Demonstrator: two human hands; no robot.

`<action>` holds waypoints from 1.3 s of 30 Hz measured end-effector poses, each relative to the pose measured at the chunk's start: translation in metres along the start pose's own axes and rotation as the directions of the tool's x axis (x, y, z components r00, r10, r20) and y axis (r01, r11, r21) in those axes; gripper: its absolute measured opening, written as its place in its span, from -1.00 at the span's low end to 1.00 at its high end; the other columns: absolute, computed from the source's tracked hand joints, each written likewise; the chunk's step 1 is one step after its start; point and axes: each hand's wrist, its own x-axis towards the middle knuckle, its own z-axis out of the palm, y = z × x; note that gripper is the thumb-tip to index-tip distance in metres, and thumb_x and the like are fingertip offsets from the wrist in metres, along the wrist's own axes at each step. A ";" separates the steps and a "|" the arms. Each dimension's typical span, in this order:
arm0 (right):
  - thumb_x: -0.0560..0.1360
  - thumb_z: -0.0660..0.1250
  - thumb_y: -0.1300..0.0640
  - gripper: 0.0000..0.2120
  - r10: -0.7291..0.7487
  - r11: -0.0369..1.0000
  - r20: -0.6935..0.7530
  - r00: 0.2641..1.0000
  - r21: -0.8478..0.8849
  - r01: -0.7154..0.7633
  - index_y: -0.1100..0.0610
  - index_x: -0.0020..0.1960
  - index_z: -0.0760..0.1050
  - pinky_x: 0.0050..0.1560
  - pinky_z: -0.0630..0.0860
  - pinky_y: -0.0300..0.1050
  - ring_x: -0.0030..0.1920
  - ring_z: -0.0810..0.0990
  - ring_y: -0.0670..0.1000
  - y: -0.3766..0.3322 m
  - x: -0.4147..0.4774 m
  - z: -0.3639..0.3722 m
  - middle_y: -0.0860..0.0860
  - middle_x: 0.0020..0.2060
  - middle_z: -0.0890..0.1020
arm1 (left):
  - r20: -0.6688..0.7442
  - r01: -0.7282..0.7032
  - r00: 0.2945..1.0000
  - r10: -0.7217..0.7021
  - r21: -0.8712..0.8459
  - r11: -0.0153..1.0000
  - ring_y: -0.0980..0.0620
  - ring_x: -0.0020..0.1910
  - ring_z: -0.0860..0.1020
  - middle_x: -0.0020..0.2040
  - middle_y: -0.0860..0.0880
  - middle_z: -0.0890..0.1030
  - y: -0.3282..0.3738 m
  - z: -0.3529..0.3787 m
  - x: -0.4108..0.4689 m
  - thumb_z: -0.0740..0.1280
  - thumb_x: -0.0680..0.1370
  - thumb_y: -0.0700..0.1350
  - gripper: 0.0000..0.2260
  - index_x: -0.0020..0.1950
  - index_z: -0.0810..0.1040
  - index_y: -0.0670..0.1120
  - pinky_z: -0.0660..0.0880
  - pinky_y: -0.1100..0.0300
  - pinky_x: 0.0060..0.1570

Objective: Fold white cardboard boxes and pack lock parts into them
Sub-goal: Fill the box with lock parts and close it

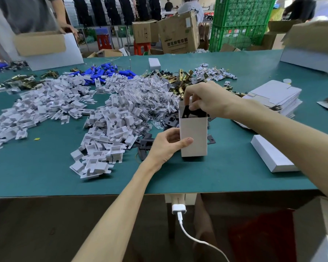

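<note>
Green table [45, 178] strewn with lock parts [110, 127]; crates [240, 21] behind.

No text can be read. The big brown carton [178, 33] beyond the far edge of the worktop [45, 176] carries a row of dark printed characters and a small logo, both too blurred to make out.

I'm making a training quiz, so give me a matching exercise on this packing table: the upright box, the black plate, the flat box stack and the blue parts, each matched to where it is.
1 box
2 black plate
3 flat stack
4 blue parts

A pinched by right hand
B gripped by left hand
C lying to the right, untouched
D heaped far back, left of centre

Pairs: 1-B, 2-A, 3-C, 4-D
</note>
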 end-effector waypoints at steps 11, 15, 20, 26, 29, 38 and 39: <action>0.67 0.18 0.27 -0.72 0.022 0.992 0.165 0.986 -0.125 -0.001 -0.09 0.01 0.51 0.32 0.31 0.09 0.08 0.49 0.04 -0.008 -0.002 0.012 -0.01 0.05 0.63 | -0.012 0.004 1.000 -0.004 0.016 1.000 0.02 0.16 0.70 0.13 0.00 0.75 0.000 0.001 -0.001 0.57 0.50 -0.12 -0.68 0.23 0.66 -0.11 0.61 0.16 0.20; 0.67 0.14 0.30 -0.68 0.028 0.994 0.158 0.987 -0.113 -0.011 -0.02 0.00 0.58 0.13 0.56 0.04 0.06 0.58 0.10 -0.016 -0.003 0.007 0.10 0.10 0.64 | -0.018 0.006 1.000 -0.005 0.027 1.000 0.02 0.17 0.70 0.15 0.00 0.74 0.001 0.001 -0.001 0.57 0.50 -0.10 -0.66 0.25 0.65 -0.13 0.60 0.08 0.25; 0.64 0.18 0.29 -0.78 -0.041 0.969 -0.105 0.994 -0.247 0.014 0.11 0.15 0.56 0.03 0.59 0.11 0.01 0.61 0.21 -0.040 0.003 0.018 0.12 0.10 0.61 | -0.026 0.019 0.999 -0.018 0.039 0.999 0.02 0.16 0.70 0.14 -0.01 0.74 0.002 0.002 -0.002 0.58 0.50 -0.10 -0.64 0.25 0.65 -0.15 0.60 0.11 0.24; 0.58 0.21 0.39 -0.81 -0.177 0.947 -0.058 0.983 -0.280 0.154 0.18 -0.12 0.50 -0.19 0.54 0.00 -0.16 0.58 0.13 -0.094 0.026 0.060 0.07 -0.12 0.55 | -0.065 -0.035 0.997 0.044 0.127 0.991 0.25 0.06 0.66 0.02 0.13 0.74 0.007 0.003 -0.006 0.57 0.51 -0.19 -0.77 0.09 0.66 0.03 0.54 0.33 0.09; 0.57 0.19 0.41 -0.66 -0.107 0.955 0.062 0.992 -0.271 0.120 0.13 -0.29 0.21 -0.39 0.34 -0.04 -0.35 0.40 0.08 -0.100 0.046 0.085 0.04 -0.29 0.35 | -0.072 -0.062 0.994 0.077 0.188 0.980 0.41 -0.13 0.55 -0.08 0.19 0.62 0.006 0.003 -0.008 0.46 0.54 -0.37 -0.69 0.01 0.53 0.04 0.45 0.47 -0.08; 0.57 0.10 0.35 -0.54 0.052 0.996 0.314 0.948 -0.085 -0.027 0.10 0.42 0.41 0.20 0.55 0.19 0.19 0.54 0.24 -0.079 0.082 0.128 0.17 0.27 0.50 | -0.038 0.011 0.999 -0.003 0.208 0.978 0.05 -0.02 0.42 -0.04 -0.02 0.51 0.007 0.002 -0.008 0.27 0.61 -0.41 -0.79 0.11 0.43 -0.13 0.42 0.17 0.02; 0.57 0.10 0.33 -0.49 0.053 0.995 0.322 0.945 -0.092 -0.024 0.06 0.48 0.36 0.21 0.53 0.21 0.21 0.51 0.26 -0.079 0.084 0.130 0.18 0.28 0.47 | -0.033 0.006 0.999 0.000 0.203 0.979 0.04 0.00 0.42 -0.04 0.01 0.51 0.007 0.002 -0.008 0.25 0.61 -0.43 -0.77 0.11 0.43 -0.10 0.43 0.19 0.04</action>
